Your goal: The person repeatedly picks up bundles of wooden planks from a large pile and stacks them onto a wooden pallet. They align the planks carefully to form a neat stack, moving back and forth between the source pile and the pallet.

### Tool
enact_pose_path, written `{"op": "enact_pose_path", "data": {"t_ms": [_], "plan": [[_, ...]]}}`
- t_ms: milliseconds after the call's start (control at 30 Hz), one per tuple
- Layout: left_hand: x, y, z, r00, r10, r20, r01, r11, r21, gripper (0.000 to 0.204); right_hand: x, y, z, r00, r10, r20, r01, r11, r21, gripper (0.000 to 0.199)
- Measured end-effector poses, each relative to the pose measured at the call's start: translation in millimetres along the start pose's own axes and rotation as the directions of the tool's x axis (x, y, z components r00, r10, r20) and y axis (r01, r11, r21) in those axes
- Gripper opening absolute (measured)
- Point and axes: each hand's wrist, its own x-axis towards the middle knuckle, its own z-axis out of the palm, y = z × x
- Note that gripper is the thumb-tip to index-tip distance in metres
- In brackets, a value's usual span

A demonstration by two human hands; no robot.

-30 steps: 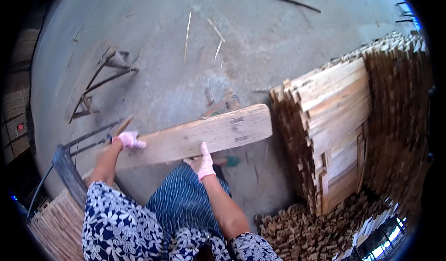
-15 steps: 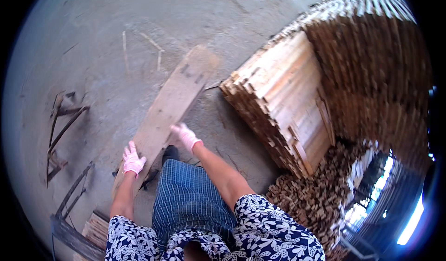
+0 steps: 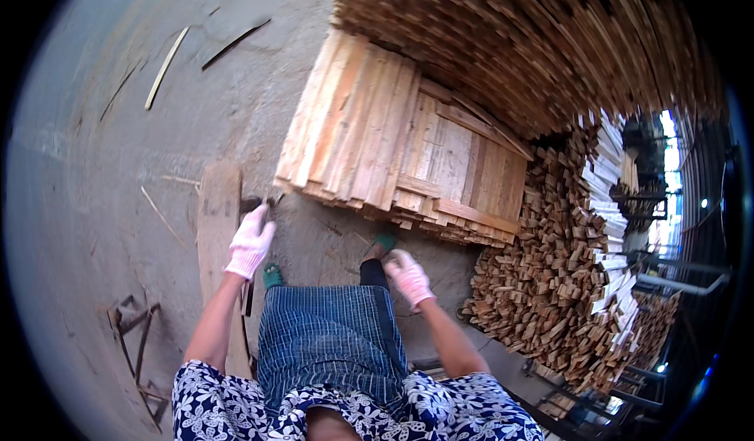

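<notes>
My left hand (image 3: 250,242), in a pink-and-white knit glove, is held out over the right edge of a long wooden bench plank (image 3: 219,209). Its fingers stretch forward with the thumb apart, and nothing shows in it. Whether it touches the plank I cannot tell. Off to the right, my gloved right hand (image 3: 408,279) hangs in the air beside my leg, fingers loosely apart and holding nothing visible. Ahead of it lies a stack of pale sawn boards (image 3: 357,119), with a few loose strips (image 3: 475,213) on top.
A tall stack of long battens (image 3: 510,40) rises behind the boards. To the right is a big heap of short wood offcuts (image 3: 534,284). A dark frame (image 3: 137,339) stands on the floor at left. Thin strips (image 3: 166,68) lie scattered on the concrete at far left.
My body and view have turned right, toward the board stack. My left hand has lifted from flat on the plank to its right edge; my right hand has swung out to the right.
</notes>
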Motion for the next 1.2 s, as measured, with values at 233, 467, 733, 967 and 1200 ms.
{"op": "enact_pose_path", "data": {"t_ms": [233,467,733,967,1200], "plan": [[171,252,163,0.912,0.248,0.326,-0.238,0.969,-0.072,0.036,184,152,-245,0.975,-0.051,-0.216,0.002,0.976,-0.218,0.048],[243,380,353,0.818,0.248,0.518,-0.271,0.962,-0.033,0.039,386,212,-402,0.972,0.0,-0.236,-0.111,0.883,-0.457,0.054],[221,396,372,0.872,0.145,0.467,-0.255,0.95,0.181,0.046,502,294,-460,0.977,0.173,0.122,-0.065,0.792,-0.607,0.07],[246,265,224,0.88,-0.462,0.107,0.288,0.7,0.654,0.055,470,257,-445,0.991,-0.127,0.032,0.113,0.708,-0.697,0.074],[278,234,190,0.769,-0.542,0.339,0.287,0.766,0.575,0.066,323,211,-358,0.987,-0.046,-0.154,-0.025,0.902,-0.431,0.057]]}}
